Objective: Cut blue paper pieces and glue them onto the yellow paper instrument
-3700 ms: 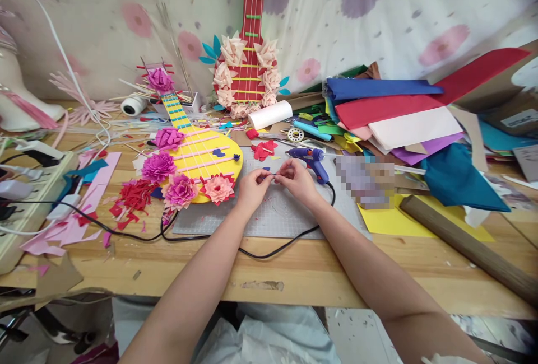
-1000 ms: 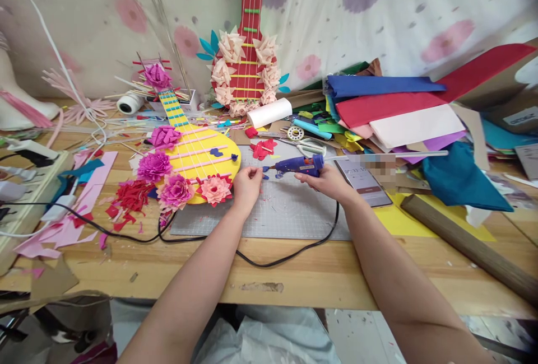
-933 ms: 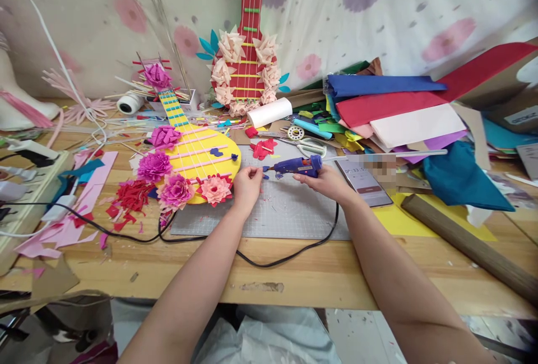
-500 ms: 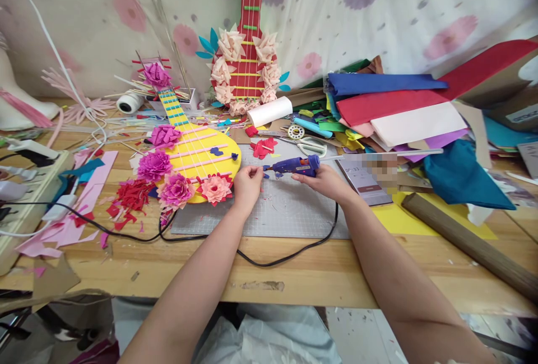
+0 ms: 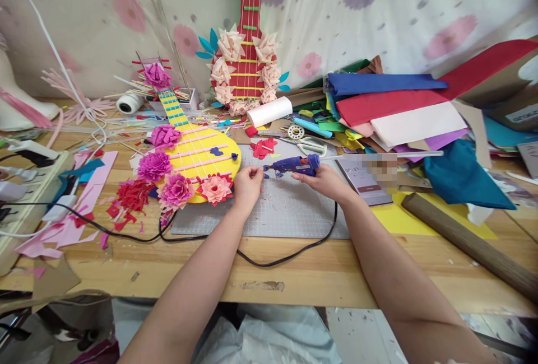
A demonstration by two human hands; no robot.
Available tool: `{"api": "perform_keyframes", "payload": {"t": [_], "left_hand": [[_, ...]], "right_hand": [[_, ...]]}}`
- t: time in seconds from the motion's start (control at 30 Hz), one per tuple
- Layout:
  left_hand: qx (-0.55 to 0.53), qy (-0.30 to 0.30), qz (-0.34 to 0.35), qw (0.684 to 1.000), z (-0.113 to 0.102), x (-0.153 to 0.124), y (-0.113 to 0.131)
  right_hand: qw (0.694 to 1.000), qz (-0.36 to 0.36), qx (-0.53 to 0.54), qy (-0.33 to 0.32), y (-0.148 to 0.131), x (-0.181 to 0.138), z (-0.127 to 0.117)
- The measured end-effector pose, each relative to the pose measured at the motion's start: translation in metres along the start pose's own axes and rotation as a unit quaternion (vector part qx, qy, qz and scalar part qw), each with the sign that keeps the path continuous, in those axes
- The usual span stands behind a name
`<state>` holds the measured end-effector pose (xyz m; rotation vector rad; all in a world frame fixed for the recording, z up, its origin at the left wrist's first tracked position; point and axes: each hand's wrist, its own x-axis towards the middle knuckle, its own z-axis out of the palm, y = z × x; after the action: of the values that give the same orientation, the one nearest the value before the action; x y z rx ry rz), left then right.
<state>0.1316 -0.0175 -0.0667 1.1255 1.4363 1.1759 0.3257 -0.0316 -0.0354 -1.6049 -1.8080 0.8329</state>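
Note:
My right hand is wrapped round a blue hot glue gun, held level above the grey cutting mat. A long clear glue stick runs out of its back end. The fingertips of my left hand are pinched at the nozzle, on a small dark blue piece whose shape is hard to make out. Beside that hand lies a yellow paper guitar with pink strips, strings and two dark blue bits. Paper flowers, among them a coral flower, line its lower left edge.
A red guitar with pale flowers leans at the back. Scissors, a red paper scrap and a phone lie nearby. The gun's black cord loops along the front. Coloured paper is piled at right.
The glue gun has shifted very slightly at the left fingertips. Otherwise both hands and the things on the table look the same.

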Motion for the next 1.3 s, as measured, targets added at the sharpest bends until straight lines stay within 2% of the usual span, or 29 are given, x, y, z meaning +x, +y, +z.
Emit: {"api": "perform_keyframes", "payload": {"t": [0.37,0.43,0.53,0.63,0.8,0.9,1.07,1.2,1.3], "left_hand": [[0.014,-0.012,0.006,1.0,-0.001,0.0,-0.002],[0.005,-0.024,0.012,1.0,-0.002,0.0,-0.001],[-0.029,-0.041,0.018,0.999,-0.003,-0.002,0.0],[-0.068,-0.05,0.008,0.996,-0.004,-0.008,0.002],[-0.107,-0.069,0.015,0.992,-0.008,-0.018,0.024],[-0.098,-0.063,0.031,0.993,-0.022,-0.018,0.051],[-0.003,-0.035,0.06,0.998,-0.068,-0.001,0.092],[0.126,-0.022,0.029,0.991,-0.101,0.019,0.106],[0.2,-0.012,-0.015,0.98,-0.113,0.031,0.108]], "right_hand": [[0.999,0.005,0.025,0.024,0.001,0.0,0.002],[0.998,0.018,0.023,0.056,0.006,0.003,0.005],[0.986,0.059,0.014,0.152,0.017,0.01,0.011],[0.968,0.098,-0.044,0.228,0.027,0.019,0.013],[0.954,0.133,-0.136,0.232,0.03,0.028,0.009],[0.953,0.134,-0.16,0.217,0.029,0.028,0.008],[0.952,0.12,-0.192,0.208,0.033,0.025,0.007],[0.936,0.058,-0.246,0.246,0.031,0.015,-0.001],[0.914,0.061,-0.323,0.237,0.021,0.003,-0.012]]}}
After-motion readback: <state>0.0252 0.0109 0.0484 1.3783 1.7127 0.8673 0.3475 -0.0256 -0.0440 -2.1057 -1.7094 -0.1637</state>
